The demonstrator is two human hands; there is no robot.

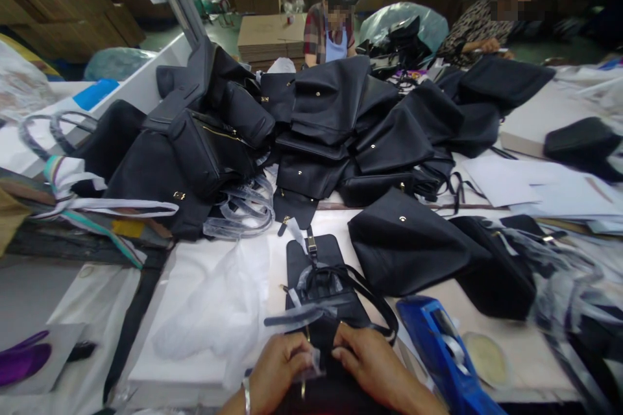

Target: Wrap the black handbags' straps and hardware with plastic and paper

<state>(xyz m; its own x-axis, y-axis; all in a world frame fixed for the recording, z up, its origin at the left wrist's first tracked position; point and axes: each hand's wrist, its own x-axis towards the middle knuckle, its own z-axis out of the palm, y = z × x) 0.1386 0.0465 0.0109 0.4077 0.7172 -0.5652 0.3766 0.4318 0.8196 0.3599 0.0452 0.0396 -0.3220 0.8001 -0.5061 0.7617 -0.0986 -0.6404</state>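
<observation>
One black bag (pixel 350 307) lies on the worktable (pixel 463 305) beneath both hands, its strap (pixel 384 307) looped along the right side. Left hand (pixel 285 366): thumb and fingers narrowed on clear film (pixel 317 363) above the bag. Right hand (pixel 367 356): fingertips drawn together at the bag; whether they pinch its material cannot be told. Left of the bag, translucent sheeting (pixel 214 311); right of it, a blue tape dispenser (pixel 431 337). Beyond the bag, heaped black bags (pixel 335 100); farther beyond, a person in a checked shirt (pixel 315 35).

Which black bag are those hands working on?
The nearest black bag, with the left hand and right hand at it; the others lie farther off, untouched.
</observation>
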